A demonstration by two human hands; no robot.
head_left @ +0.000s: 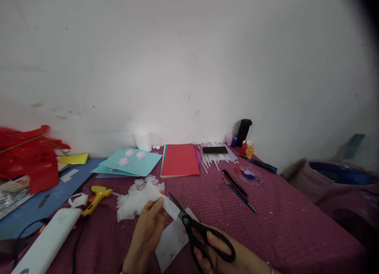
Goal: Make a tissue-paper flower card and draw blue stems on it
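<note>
My left hand [150,222] pinches a strip of thin white paper [170,207] between thumb and fingers. In my right hand [217,252] is a pair of black-handled scissors [189,222], with its blades parted at the right end of the strip. Another piece of the white paper [171,242] lies on the cloth below the blades. Just beyond my left hand rests a loose heap of cut white paper pieces [130,201].
A yellow glue gun [99,197] and a white power strip [51,242] lie left. Behind are light-blue sheets [145,165] with pink paper flowers, red paper [180,159] and glue sticks [207,159]. Pens [235,183], paint bottles [250,150] and a palette [250,174] sit right.
</note>
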